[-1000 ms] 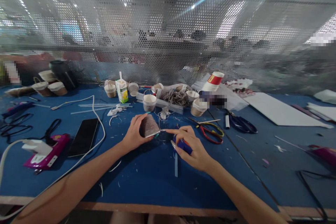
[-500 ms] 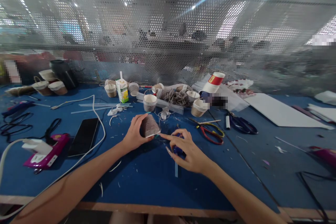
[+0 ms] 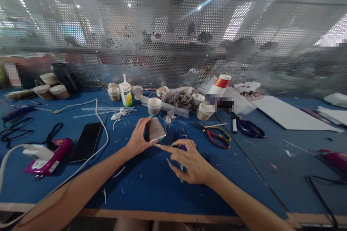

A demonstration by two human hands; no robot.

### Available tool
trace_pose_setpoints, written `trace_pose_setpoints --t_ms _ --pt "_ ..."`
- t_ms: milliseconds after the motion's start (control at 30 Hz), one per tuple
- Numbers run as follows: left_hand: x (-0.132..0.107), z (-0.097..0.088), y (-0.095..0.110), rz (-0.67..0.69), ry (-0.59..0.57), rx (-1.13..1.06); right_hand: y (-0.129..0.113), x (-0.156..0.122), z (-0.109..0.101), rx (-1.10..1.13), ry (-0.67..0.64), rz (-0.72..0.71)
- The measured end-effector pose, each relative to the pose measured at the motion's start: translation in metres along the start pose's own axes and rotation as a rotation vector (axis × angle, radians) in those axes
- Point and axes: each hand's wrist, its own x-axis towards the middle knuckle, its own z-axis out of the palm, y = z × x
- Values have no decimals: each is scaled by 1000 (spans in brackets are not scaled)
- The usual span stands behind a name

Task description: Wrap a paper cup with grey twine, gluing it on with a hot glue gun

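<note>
My left hand (image 3: 139,137) is wrapped around a small paper cup (image 3: 155,130) covered in grey-brown cord, tilted on its side with a white rim toward me. My right hand (image 3: 187,160) is at the right of it, index finger stretched out close to the cup's lower edge and other fingers loosely bent apart. Whether the fingertip touches the cup I cannot tell. Behind and partly under my right hand lies a blue glue gun (image 3: 183,135), mostly hidden, with a clear stick below it. Teal bits show on my left fingertips or the cup's edge.
Cord-wrapped cups (image 3: 154,106), a cord tangle (image 3: 182,101) and a drink carton (image 3: 126,94) stand at the back. Red-yellow scissors (image 3: 218,139) and dark blue scissors (image 3: 251,128) lie right. A phone (image 3: 86,142), white cable and magenta power strip (image 3: 48,160) lie left.
My right hand has shifted slightly down and left, its index finger now lower along the cup's edge. More of the blue glue gun shows. My left hand and the cup have barely moved.
</note>
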Motion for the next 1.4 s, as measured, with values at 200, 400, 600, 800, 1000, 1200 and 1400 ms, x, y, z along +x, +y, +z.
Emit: trace_pose_setpoints --t_ms 200,400,600,800,1000,1200,1400 --pt "0 0 -1 2 -27 -11 8 0 -1 51 74 70" --pt "1 2 0 48 -51 17 0 2 -1 75 -11 44" --pt "0 -1 1 16 -18 -24 1 -1 -1 203 26 -91" --pt "-2 -1 1 56 -60 -207 13 -1 3 95 207 212" --pt "-2 0 0 89 -2 -150 17 2 8 11 -1 181" --pt "0 -5 -3 99 93 -64 18 1 10 1 60 205" --pt "1 -1 -6 60 215 -15 22 1 8 69 17 203"
